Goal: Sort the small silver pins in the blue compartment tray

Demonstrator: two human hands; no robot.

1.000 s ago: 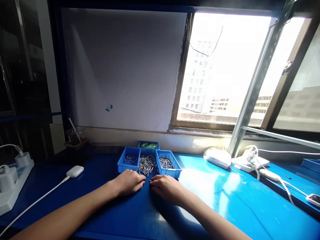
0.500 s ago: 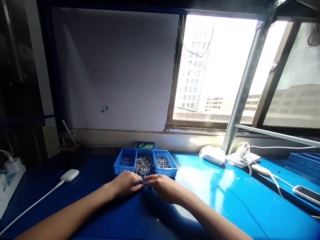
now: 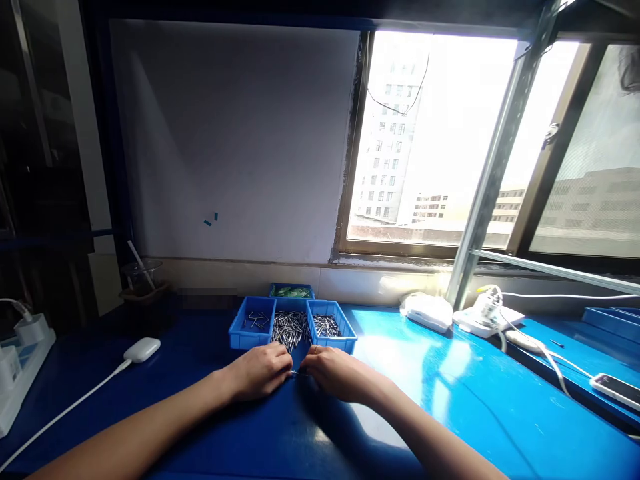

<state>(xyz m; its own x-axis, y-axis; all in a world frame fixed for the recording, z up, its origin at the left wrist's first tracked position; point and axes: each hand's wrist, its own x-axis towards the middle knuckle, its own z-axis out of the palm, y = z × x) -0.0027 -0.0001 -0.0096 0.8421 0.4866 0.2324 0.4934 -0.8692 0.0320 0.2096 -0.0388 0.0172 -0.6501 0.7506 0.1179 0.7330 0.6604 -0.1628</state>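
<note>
My left hand (image 3: 261, 371) and my right hand (image 3: 334, 375) face each other low over the blue tabletop, fingertips pinched. A thin, shiny metal pin (image 3: 299, 373) spans the small gap between them, one end at each hand's fingers. It is too small to tell whether it is one piece or two joined. Just beyond the hands lies a heap of metal pins (image 3: 290, 329). On its left is a blue bin (image 3: 243, 341) with several loose pins, and on its right a blue bin (image 3: 344, 343) holds a thicker layer of them.
Behind the heap stands another blue bin (image 3: 313, 288) with green contents. A white case (image 3: 143, 349) on a cable lies at the left, near a power strip (image 3: 30, 373). To the right are a white packet (image 3: 427, 311), another power strip (image 3: 500, 319), a metal post (image 3: 473, 247) and a phone (image 3: 617, 387).
My fingertips have moved apart slightly, and the thin metal pin now shows between them. My right hand's pointing fingers have curled in. The view has shifted a little.
</note>
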